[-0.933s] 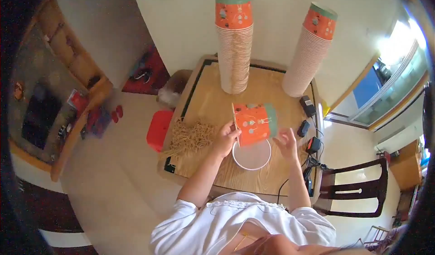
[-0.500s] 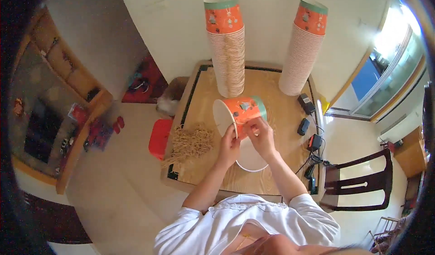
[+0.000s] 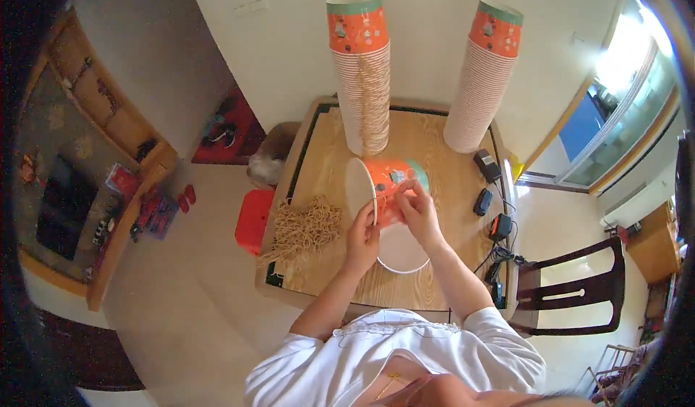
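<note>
A paper bucket (image 3: 388, 172), orange with a green base band, lies tilted on its side above the table, its white mouth turned left. My left hand (image 3: 361, 239) is closed on its rim, the thumb near the orange wall. Against the bucket's side, my right hand (image 3: 418, 215) makes a pinch; whatever lies between its fingertips is too small to make out. Below both hands a second white round container (image 3: 403, 249) shows its pale inside and rim, partly covered by the held bucket. To the left sits a tangled pile of brown twine (image 3: 308, 226).
Two tall stacks of nested paper buckets stand at the back: the left stack (image 3: 355, 92) has brown twine down its side, the right stack (image 3: 481, 92) does not. Black adapters (image 3: 487, 166) and cables line the table's right edge. A red bin (image 3: 253, 222) and a dark chair (image 3: 572, 287) flank the table.
The held bucket has turned and shifted slightly right. My right hand's fingers have moved a little up along its side, still pinched; my left hand keeps the rim.
</note>
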A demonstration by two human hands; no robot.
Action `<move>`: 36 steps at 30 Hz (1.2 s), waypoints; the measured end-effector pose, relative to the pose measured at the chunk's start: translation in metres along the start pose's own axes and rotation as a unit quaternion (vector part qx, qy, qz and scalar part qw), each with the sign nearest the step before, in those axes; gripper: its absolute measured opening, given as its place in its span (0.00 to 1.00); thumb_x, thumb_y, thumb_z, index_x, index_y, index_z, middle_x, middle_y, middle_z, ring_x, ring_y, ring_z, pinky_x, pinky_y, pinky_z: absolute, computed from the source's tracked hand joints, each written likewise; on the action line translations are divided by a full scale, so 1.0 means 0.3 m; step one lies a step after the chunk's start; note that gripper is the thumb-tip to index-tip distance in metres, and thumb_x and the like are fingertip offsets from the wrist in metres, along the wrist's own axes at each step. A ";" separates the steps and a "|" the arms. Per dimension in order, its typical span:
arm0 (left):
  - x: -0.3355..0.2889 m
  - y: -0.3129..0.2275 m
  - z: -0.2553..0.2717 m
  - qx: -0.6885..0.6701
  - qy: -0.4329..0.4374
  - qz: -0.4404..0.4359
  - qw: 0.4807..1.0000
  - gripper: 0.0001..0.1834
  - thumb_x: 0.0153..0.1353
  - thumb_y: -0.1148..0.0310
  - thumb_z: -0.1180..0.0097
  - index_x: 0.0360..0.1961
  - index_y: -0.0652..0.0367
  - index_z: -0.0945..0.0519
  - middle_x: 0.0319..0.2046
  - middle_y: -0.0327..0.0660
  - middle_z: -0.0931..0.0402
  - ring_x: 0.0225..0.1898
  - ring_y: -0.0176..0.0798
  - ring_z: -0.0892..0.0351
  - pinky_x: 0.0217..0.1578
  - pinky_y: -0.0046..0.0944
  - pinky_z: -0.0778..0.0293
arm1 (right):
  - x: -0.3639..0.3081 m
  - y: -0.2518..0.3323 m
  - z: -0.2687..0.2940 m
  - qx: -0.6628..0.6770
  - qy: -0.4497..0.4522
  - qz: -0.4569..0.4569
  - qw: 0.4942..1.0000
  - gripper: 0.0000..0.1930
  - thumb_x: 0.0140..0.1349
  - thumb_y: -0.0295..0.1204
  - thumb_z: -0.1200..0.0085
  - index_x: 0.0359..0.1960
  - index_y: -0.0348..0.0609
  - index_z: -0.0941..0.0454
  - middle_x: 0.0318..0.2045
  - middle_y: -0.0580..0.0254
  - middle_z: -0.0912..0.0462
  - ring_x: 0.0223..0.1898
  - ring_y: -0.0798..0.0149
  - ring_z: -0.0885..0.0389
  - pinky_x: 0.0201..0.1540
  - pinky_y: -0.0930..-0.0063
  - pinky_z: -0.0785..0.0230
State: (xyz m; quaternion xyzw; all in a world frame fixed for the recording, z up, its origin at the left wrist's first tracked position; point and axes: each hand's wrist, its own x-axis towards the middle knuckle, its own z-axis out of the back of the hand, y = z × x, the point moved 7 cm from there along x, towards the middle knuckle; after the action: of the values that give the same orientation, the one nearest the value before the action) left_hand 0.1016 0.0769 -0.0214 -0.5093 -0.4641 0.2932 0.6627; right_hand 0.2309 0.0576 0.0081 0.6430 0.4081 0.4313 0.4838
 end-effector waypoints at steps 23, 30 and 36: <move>0.015 0.068 -0.037 -0.379 -0.016 0.167 0.910 0.25 0.51 0.85 0.57 0.52 0.60 0.35 0.43 0.39 0.28 0.43 0.32 0.27 0.42 0.31 0.29 | -0.085 0.076 -0.071 -0.395 0.003 0.153 0.906 0.09 0.50 0.26 0.42 0.33 0.40 0.27 0.28 0.57 0.26 0.26 0.61 0.25 0.29 0.71 0.31; 0.019 0.069 0.011 -0.279 -0.023 0.151 0.948 0.11 0.58 0.77 0.52 0.43 0.63 0.29 0.39 0.37 0.26 0.41 0.29 0.27 0.42 0.31 0.29 | -0.066 0.084 -0.059 -0.337 0.045 0.113 0.934 0.07 0.51 0.24 0.45 0.32 0.39 0.27 0.28 0.56 0.24 0.26 0.60 0.24 0.29 0.71 0.30; 0.027 0.063 0.040 -0.199 -0.040 0.166 0.965 0.09 0.58 0.74 0.48 0.39 0.64 0.26 0.33 0.36 0.24 0.35 0.25 0.26 0.37 0.26 0.29 | -0.054 0.097 -0.075 -0.385 0.054 0.172 0.905 0.07 0.50 0.24 0.45 0.31 0.39 0.28 0.27 0.55 0.25 0.27 0.57 0.23 0.30 0.70 0.29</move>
State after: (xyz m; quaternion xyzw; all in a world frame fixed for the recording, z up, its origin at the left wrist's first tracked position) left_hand 0.0954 0.0947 -0.0362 -0.6889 -0.4482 0.3211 0.4706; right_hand 0.2080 0.0426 0.0374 0.4428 0.1186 0.6655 0.5890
